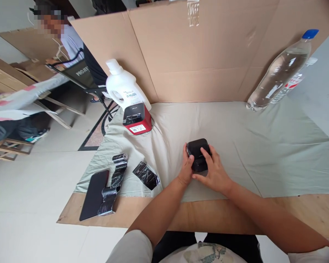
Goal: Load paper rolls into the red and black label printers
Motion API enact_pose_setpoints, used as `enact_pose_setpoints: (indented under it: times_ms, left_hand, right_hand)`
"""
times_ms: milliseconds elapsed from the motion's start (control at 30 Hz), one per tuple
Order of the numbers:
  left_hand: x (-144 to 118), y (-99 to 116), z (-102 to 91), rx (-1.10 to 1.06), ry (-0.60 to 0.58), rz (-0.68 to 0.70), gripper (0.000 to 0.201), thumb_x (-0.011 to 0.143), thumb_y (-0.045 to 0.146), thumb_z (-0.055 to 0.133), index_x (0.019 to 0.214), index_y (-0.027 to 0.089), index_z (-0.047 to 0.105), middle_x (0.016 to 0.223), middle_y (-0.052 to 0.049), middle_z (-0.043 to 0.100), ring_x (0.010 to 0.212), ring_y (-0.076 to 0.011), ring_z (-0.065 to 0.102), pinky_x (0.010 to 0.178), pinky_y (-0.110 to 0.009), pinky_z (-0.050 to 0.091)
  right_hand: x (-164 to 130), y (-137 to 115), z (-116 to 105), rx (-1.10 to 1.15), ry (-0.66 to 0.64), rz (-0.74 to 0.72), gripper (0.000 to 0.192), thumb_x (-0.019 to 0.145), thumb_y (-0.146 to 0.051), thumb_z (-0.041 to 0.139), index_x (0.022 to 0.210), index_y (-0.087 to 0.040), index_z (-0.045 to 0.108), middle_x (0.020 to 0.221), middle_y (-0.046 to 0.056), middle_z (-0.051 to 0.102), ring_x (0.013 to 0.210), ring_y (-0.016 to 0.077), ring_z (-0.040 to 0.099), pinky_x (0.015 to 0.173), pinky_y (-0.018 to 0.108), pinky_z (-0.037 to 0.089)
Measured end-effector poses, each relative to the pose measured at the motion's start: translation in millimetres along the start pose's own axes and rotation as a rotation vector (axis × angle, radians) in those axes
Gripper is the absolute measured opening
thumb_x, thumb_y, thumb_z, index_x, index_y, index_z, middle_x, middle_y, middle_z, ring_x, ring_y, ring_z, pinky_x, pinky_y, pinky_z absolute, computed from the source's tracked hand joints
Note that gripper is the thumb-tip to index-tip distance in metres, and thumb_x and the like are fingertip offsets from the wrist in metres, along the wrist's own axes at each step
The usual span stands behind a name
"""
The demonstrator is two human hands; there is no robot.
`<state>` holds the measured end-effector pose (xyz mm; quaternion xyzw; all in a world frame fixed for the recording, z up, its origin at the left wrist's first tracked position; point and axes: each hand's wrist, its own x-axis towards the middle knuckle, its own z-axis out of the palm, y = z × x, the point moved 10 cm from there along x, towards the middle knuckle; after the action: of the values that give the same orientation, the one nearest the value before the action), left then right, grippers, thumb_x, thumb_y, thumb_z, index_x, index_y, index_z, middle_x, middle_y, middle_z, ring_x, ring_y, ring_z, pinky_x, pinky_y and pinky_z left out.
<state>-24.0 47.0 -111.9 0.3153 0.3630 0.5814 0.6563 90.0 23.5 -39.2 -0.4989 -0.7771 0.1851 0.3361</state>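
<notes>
best done with the small black box [199, 155] kept flat on the pale cloth [263, 153] of the desk [304, 212], steadied from both sides, thumbs working the near edge gently rather than prying hard. sits at the middle of the desk, well apart from the red and black device [137, 119] and the white jug [123, 86] behind it.

left hand [185, 170]: grip half closed, thumb and fingers pressed against the box's left side. right hand [214, 171]: grip loosely curled, forefinger on the top, palm against the right side. lifted or not, cannot tell. off to the left, black wrappers [146, 175] and a flat dark slab [94, 193], untouched; clear bottle [281, 71] leaning at far right.
</notes>
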Motion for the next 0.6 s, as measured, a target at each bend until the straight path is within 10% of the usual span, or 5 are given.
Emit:
enact_pose_setpoints:
  times_ms: [200, 600]
  left_hand:
    - [4.9, 10.7, -8.4, 0.077, 0.024, 0.074, 0.076, 0.086, 0.054, 0.067, 0.151, 0.029, 0.036, 0.157, -0.008, 0.043, 0.145, -0.0292, 0.04, 0.121, -0.044, 0.03]
    - [13.7, -9.2, -0.8, 0.014, -0.071, -0.089, 0.073, 0.086, 0.056, 0.064, 0.151, 0.029, 0.042, 0.16, -0.002, 0.041, 0.152, -0.0281, 0.027, 0.127, -0.044, 0.017]
  right_hand:
    - [9.6, 39.3, -4.7, 0.448, 0.073, 0.247, 0.088, 0.081, -0.067, 0.063, 0.152, -0.028, 0.028, 0.15, 0.018, 0.038, 0.128, 0.034, 0.051, 0.104, 0.059, 0.047]
    - [9.7, 69.2, 28.6, 0.77, -0.066, 0.379, 0.118, 0.071, -0.061, 0.078, 0.16, -0.027, 0.009, 0.156, 0.014, 0.035, 0.144, 0.0316, 0.039, 0.123, 0.055, 0.025]
